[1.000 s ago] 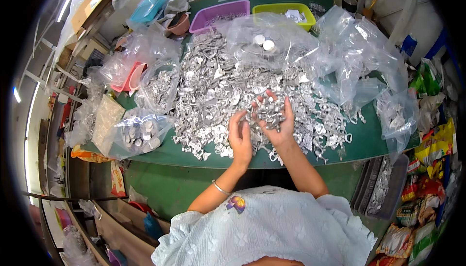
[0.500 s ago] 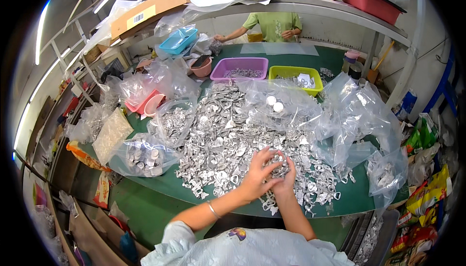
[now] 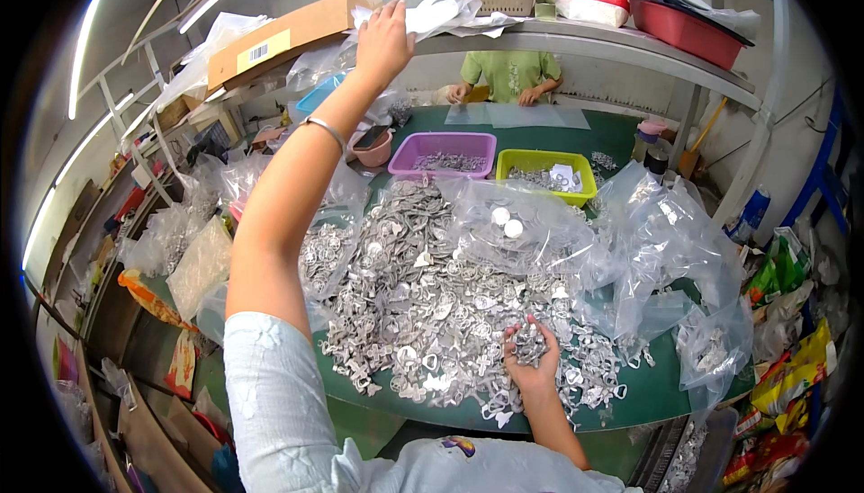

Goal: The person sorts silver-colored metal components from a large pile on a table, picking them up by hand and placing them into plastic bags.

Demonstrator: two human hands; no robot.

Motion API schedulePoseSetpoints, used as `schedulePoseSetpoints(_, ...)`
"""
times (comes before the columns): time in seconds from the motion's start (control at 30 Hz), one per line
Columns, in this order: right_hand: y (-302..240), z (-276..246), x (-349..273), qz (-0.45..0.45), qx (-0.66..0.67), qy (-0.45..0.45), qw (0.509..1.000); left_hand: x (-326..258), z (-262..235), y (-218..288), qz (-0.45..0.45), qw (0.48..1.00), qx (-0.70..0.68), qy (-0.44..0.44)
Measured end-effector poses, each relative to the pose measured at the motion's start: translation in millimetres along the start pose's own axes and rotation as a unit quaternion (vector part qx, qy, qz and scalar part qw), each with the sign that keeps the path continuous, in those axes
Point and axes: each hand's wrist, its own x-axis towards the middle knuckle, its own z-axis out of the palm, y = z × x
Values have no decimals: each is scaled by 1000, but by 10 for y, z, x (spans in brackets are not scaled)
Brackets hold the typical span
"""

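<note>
My left hand [image 3: 385, 41] is raised high with the fingers stretched upward, in front of white plastic sheeting [image 3: 434, 14] on the overhead shelf. Whether it touches the sheeting I cannot tell. A silver bangle circles that wrist. Low over the near side of the table, my right hand [image 3: 538, 371] faces palm up, its fingers curled round a handful of small silver metal pieces [image 3: 527, 342]. Beneath and around it spreads a large heap of similar silver metal pieces [image 3: 423, 291], in mixed flat and ring-like shapes. A clear plastic bag [image 3: 531, 214] lies across the heap's far right part.
Behind the heap stand a purple basket [image 3: 487, 155] and a yellow-green basket [image 3: 589, 185], both with metal pieces. The shelf [image 3: 576, 36] spans overhead, carrying a cardboard box [image 3: 310, 30] and a red tub [image 3: 688, 32]. Across the table is a person in a green shirt [image 3: 508, 70].
My left hand has left the right hand and risen to the shelf. My right hand has lowered slightly with the metal pieces in it. The person opposite has drawn an outstretched arm in.
</note>
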Motion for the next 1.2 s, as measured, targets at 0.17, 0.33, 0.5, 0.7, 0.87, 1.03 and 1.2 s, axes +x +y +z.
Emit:
schedulePoseSetpoints(0.17, -80, 62, 1, 2, -4, 4, 1000, 317, 139, -157, -65, 990, 44, -117)
schedulePoseSetpoints(0.33, -97, 53, 24, -9, -8, -5, 1000, 422, 142, -229, -40, 998, 24, -28)
schedulePoseSetpoints(0.5, -72, 48, 15, -16, -21, -5, 1000, 549, 258, -522, -14, 995, -14, -97)
schedulePoseSetpoints(0.7, -105, 33, 40, -35, -29, 10, 999, 644, 171, -507, -111, 974, -143, -138)
schedulePoseSetpoints(0.87, -54, 38, 26, -11, -17, 13, 1000, 759, -252, -279, -171, 977, -128, -20)
schedulePoseSetpoints(1.03, -44, 65, 20, -14, -18, 16, 1000, 907, -35, -515, 49, 976, -109, 181)
schedulePoseSetpoints(1.2, -49, 28, 44, -19, -26, 6, 999, 1051, -59, -331, -32, 943, -44, 327)
